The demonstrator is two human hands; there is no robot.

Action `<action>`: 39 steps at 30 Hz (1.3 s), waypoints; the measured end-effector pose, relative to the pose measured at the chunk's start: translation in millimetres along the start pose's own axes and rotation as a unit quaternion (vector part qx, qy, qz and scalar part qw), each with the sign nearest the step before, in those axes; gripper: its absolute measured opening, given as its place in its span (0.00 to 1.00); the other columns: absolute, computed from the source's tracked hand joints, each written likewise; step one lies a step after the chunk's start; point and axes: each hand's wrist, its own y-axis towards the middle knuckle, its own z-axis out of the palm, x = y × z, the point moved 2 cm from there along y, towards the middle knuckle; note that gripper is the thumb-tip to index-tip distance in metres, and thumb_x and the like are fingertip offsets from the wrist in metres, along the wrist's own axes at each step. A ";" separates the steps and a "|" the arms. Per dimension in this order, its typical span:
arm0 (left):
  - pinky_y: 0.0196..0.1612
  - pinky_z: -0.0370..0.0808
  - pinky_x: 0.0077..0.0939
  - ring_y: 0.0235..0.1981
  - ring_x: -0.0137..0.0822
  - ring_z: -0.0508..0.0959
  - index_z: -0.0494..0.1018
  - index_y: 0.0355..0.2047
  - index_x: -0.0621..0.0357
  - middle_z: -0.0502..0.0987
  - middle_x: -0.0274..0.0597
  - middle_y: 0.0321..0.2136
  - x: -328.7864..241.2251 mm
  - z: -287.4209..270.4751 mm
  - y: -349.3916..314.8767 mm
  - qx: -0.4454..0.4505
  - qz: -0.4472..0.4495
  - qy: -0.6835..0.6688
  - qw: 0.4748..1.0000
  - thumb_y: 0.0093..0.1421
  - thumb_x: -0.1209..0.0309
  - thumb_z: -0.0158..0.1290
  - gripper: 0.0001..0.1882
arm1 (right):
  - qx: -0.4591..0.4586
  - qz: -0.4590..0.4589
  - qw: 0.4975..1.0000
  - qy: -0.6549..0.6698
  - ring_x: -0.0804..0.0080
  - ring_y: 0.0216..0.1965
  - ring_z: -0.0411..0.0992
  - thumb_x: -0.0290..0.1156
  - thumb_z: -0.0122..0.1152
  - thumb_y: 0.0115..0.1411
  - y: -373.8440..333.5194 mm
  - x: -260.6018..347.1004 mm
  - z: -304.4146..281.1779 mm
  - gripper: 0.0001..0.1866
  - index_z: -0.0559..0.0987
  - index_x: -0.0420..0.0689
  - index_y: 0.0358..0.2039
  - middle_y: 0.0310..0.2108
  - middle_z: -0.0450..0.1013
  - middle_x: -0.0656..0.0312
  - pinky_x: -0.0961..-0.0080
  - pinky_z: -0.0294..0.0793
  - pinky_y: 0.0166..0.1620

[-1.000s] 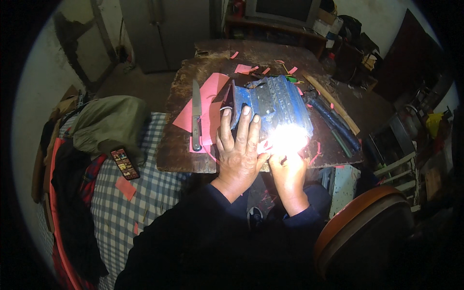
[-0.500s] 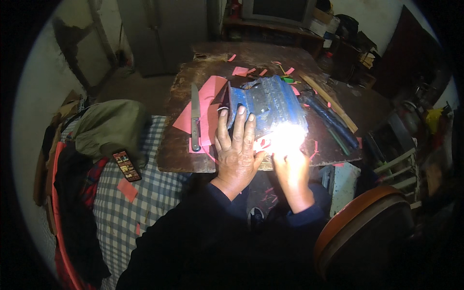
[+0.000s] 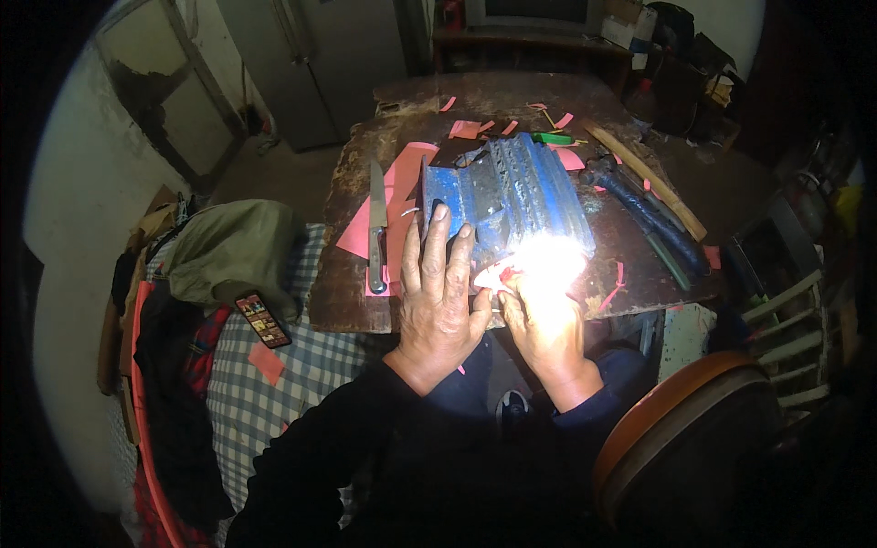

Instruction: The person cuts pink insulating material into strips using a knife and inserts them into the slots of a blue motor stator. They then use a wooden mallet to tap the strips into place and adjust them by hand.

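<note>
We seem to be steadying the blue block (image 3: 498, 196), left hand (image 3: 437, 320) spread; glare hides whether our right hand (image 3: 553, 338) grips; next likely needs steadiness.

Left hand (image 3: 437, 324) seemingly nearer the knife (image 3: 377, 224)

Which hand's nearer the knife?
Left. The left hand is just right of the knife, not touching it; the right hand is farther right, beyond the left.

White glare washes over the right hand (image 3: 554, 347); beyond it, everything is dim, curving toward a black fisheye rim.
</note>
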 end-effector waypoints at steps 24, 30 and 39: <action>0.80 0.57 0.72 0.80 0.74 0.52 0.53 0.83 0.58 0.48 0.70 0.83 -2.8 9.5 -2.7 -0.006 -0.025 0.017 1.000 0.60 0.75 0.69 0.55 | -0.004 -0.126 0.992 0.001 0.54 0.32 0.83 0.23 0.77 0.62 15.5 -10.5 4.6 0.09 0.86 0.40 0.42 0.36 0.81 0.52 0.60 0.83 0.35; 0.81 0.56 0.70 0.81 0.72 0.52 0.54 0.83 0.59 0.49 0.68 0.83 -5.7 13.5 -1.8 -0.021 -0.033 0.036 0.999 0.62 0.78 0.61 0.49 | 0.027 -0.138 0.990 -0.023 0.57 0.30 0.82 0.27 0.75 0.64 21.1 -6.6 6.8 0.07 0.84 0.41 0.39 0.34 0.80 0.55 0.62 0.82 0.33; 0.81 0.54 0.74 0.82 0.72 0.51 0.55 0.83 0.62 0.49 0.67 0.83 -3.9 12.8 -2.4 -0.016 -0.021 0.047 0.999 0.63 0.76 0.58 0.48 | -0.029 -0.143 0.989 -0.001 0.59 0.27 0.79 0.27 0.76 0.63 20.8 -6.4 14.0 0.07 0.83 0.43 0.37 0.31 0.77 0.58 0.62 0.79 0.29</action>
